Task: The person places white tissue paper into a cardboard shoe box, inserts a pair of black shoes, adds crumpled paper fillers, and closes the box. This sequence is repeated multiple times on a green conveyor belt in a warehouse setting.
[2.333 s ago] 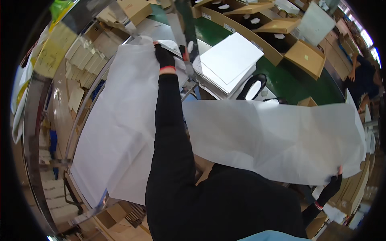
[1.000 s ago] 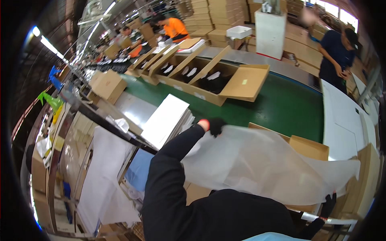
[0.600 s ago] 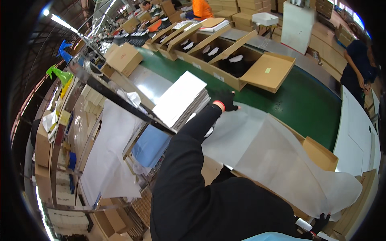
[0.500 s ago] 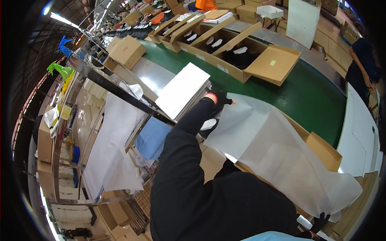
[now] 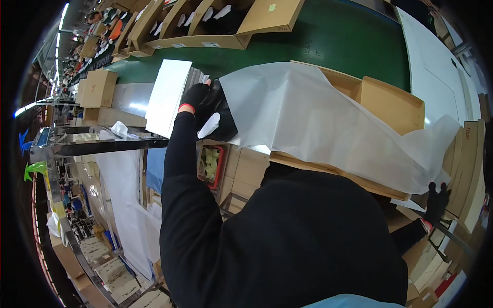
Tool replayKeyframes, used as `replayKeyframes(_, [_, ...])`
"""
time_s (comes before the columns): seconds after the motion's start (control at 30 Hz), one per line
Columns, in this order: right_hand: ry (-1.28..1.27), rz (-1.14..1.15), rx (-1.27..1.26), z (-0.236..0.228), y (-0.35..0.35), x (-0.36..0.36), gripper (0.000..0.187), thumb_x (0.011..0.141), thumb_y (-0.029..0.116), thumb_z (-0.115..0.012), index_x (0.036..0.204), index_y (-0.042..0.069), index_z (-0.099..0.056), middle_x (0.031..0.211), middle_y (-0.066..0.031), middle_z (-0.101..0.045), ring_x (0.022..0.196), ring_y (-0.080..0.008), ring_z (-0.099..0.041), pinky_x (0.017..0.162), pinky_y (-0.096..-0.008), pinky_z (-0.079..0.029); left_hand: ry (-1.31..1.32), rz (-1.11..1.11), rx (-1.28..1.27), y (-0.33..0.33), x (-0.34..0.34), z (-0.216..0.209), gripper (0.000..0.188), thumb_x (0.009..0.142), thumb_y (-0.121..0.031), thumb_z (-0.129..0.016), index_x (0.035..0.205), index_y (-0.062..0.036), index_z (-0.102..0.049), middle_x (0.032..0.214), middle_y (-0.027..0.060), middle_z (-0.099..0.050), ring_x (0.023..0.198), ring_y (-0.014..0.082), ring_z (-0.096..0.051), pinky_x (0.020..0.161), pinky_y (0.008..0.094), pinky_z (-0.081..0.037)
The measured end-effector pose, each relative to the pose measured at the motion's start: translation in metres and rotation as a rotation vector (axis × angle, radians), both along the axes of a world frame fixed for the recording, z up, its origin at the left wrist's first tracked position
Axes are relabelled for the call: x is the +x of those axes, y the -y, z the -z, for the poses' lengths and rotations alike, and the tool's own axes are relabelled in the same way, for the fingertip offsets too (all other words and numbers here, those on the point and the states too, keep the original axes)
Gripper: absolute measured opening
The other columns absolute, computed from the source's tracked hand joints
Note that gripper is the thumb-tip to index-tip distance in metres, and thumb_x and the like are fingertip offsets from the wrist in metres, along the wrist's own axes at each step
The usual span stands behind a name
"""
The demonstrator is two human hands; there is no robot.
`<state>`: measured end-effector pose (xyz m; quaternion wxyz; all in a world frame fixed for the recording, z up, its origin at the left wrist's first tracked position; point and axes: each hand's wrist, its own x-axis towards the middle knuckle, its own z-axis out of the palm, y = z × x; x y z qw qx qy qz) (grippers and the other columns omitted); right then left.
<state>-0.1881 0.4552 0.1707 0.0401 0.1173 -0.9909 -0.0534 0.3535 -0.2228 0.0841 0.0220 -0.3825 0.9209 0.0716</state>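
Note:
My left hand (image 5: 196, 100), in a black glove with bare fingertips and a red band at the wrist, is closed over a glossy black item (image 5: 224, 117). A crumpled white paper piece (image 5: 210, 126) sticks out of that item; its full shape is hidden. A large translucent sheet of wrapping paper (image 5: 303, 110) stretches from beside this hand across a long open cardboard box (image 5: 393, 105). At the sheet's far right end my right hand (image 5: 437, 203), gloved too, has its fingers apart, with the fingertips at the paper's edge.
A stack of white sheets or flat boxes (image 5: 168, 95) stands left of my left hand. Beyond the green conveyor belt (image 5: 308, 43), open cartons (image 5: 218, 42) hold black items with white paper. A metal rail (image 5: 102, 148) runs at left. Brown cardboard (image 5: 465, 169) stands at right.
My view has turned and shifted. My left hand has come off the paper's corner onto the glossy black item, now more exposed. My right hand's fingers have spread at the sheet's other end.

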Motion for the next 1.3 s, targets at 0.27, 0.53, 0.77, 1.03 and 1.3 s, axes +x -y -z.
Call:
replayKeyframes(0.27, [-0.034,-0.754,-0.298,-0.019,0.094,0.021,0.087,0.059,0.017,-0.082,0.136,0.002,-0.043,0.145,-0.0195,-0.037,0.14,-0.0351,-0.025,0.111,-0.0507,-0.022,-0.34,-0.077,-0.18,-0.08,-0.08,-0.029,0.041,0.08,-0.038,-0.069,0.108,-0.0098,-0.057,0.1,0.0123,-0.061,0.097,0.0327,-0.058,0.079,0.0425,-0.045])
replayKeyframes(0.53, [0.202,-0.965,-0.252,-0.02,0.181,-0.016,0.043,0.07,0.014,-0.075,0.111,0.008,-0.064,0.135,-0.0088,-0.049,0.137,-0.0312,-0.028,0.112,-0.0565,-0.013,-0.28,0.115,0.215,-0.236,-0.101,0.035,0.058,0.078,-0.034,-0.069,0.125,-0.006,-0.051,0.086,0.0103,-0.061,0.075,0.0278,-0.062,0.063,0.0392,-0.047])
replayKeyframes(0.77, [0.274,-0.366,0.251,-0.001,0.17,-0.156,0.049,0.076,0.047,-0.067,0.106,0.009,-0.063,0.095,-0.0126,-0.066,0.096,-0.0317,-0.063,0.094,-0.0494,-0.043,-0.167,0.112,0.534,-0.231,-0.102,0.016,0.07,0.079,-0.024,-0.07,0.14,-0.0078,-0.04,0.069,0.009,-0.065,0.062,0.0274,-0.063,0.058,0.037,-0.047])
replayKeyframes(1.03, [-0.391,-1.106,-0.224,0.01,0.27,-0.032,0.059,0.08,0.044,-0.068,0.127,0.014,-0.048,0.124,-0.0088,-0.053,0.128,-0.0273,-0.04,0.102,-0.0684,-0.017,-0.215,0.086,0.913,-0.214,-0.134,0.016,0.077,0.078,-0.022,-0.074,0.144,-0.0065,-0.036,0.067,0.0059,-0.057,0.059,0.0127,-0.053,0.061,0.0284,-0.044])
replayKeyframes(1.3, [-0.094,-1.366,-0.572,0.04,0.376,0.04,0.048,0.077,0.04,-0.072,0.115,0.015,-0.06,0.121,-0.0116,-0.056,0.128,-0.0345,-0.04,0.11,-0.0558,-0.016,-0.214,0.202,0.877,-0.2,-0.152,0.014,0.076,0.077,-0.019,-0.074,0.142,-0.0064,-0.038,0.07,0.0074,-0.059,0.062,0.0169,-0.056,0.063,0.0311,-0.045])
